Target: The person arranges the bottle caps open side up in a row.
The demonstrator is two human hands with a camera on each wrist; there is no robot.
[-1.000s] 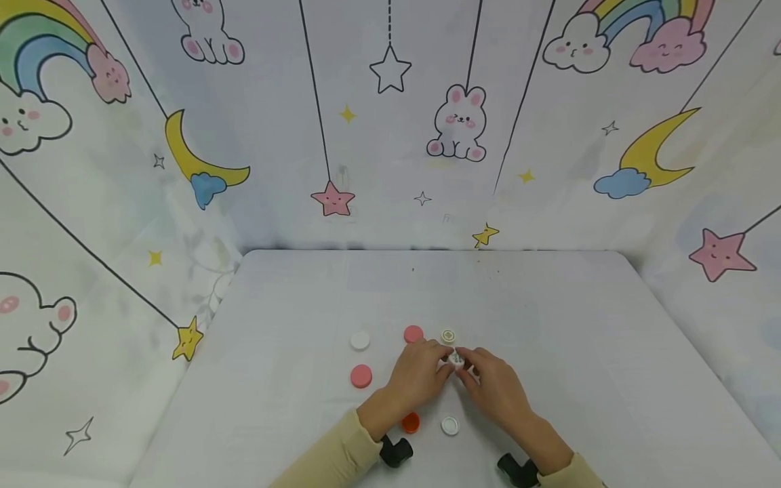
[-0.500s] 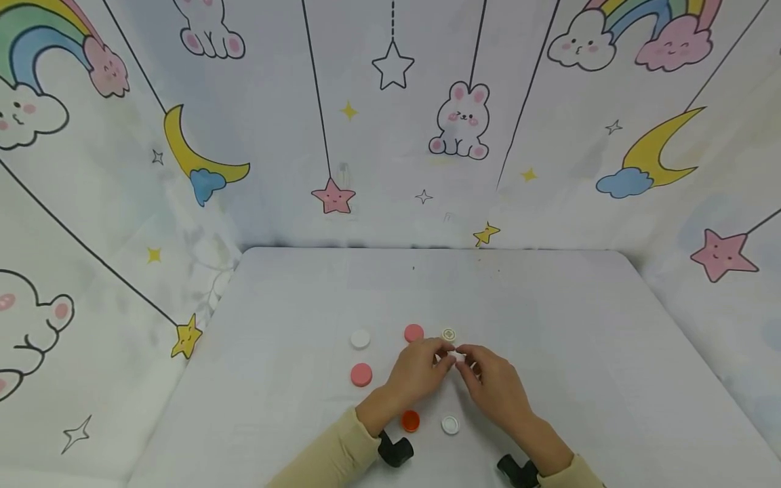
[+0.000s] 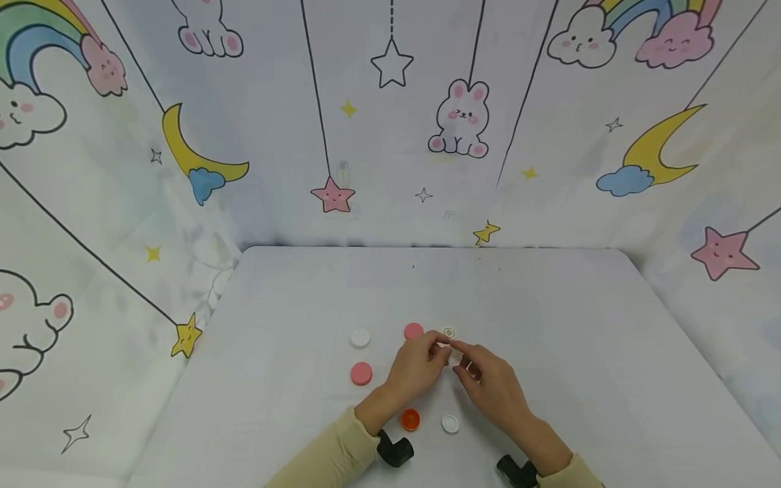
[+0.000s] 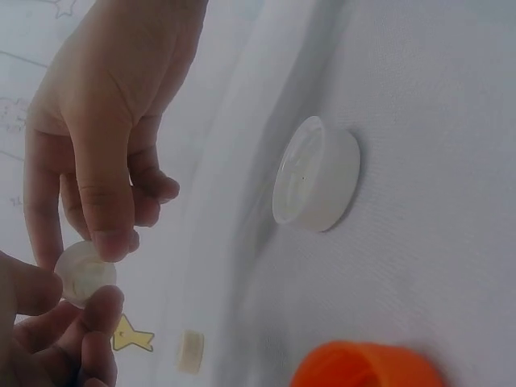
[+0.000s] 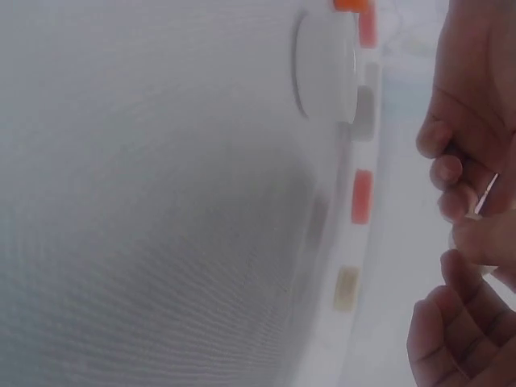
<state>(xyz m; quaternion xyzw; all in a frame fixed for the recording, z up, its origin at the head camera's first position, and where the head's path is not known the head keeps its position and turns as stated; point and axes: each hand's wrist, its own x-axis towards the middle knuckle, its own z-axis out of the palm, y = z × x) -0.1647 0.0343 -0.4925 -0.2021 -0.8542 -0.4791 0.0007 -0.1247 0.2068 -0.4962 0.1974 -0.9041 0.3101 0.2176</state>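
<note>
Both hands meet over the table, holding one small white bottle cap [image 4: 85, 272] between their fingertips. My left hand [image 3: 417, 366] grips it from the left, its fingers reaching over the top. From the other side, my right hand [image 3: 495, 381] has its thumb and forefinger at the cap's rim. The left wrist view shows the round cap face-on, raised off the table; fingers cover part of its edge. In the right wrist view the fingers hide most of it. Just beyond the hands lies a cream cap [image 3: 449, 332], with a pink cap [image 3: 413, 331] to its left.
Further left sit a white cap [image 3: 360, 338] and another pink cap [image 3: 361, 373]. Nearer the body, an orange cap [image 3: 411, 419] and a white cap [image 3: 450, 424] lie hollow side up. A printed curtain [image 3: 390, 149] hangs behind the white table [image 3: 293, 298].
The cap has been turned between the fingers; its marked face showed to the head camera a second ago. The left fingers have shifted up and over it. The caps on the table stay put.
</note>
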